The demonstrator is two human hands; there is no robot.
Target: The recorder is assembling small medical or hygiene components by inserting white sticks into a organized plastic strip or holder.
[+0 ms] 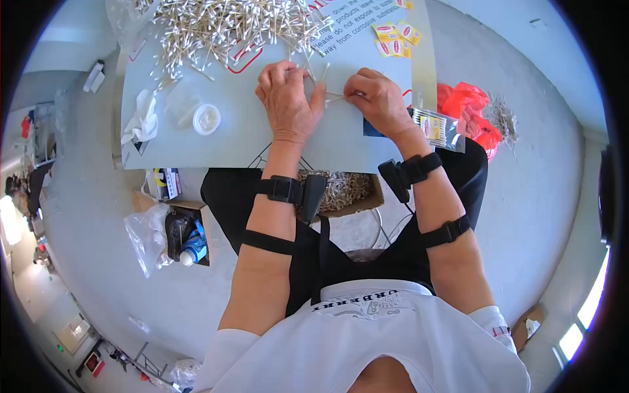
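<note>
A big loose pile of cotton swabs (209,29) spreads over the far side of the table. At the pile's near edge, my left hand (288,101) has its fingers curled down, with a few cotton swabs (325,71) at its thumb and forefinger. My right hand (381,101) is closed in a pinch on cotton swabs (335,98), whose tips point toward my left thumb. Its fingertips are partly hidden. Beside my right wrist lies a clear bag of cotton swabs (432,128) with a yellow label.
Small yellow labels (396,39) lie at the far right of the table (223,150). To the left are a round white container (207,119) and a crumpled tissue (141,118). A box of swabs (341,190) sits below the table edge; a red plastic bag (468,111) is at right.
</note>
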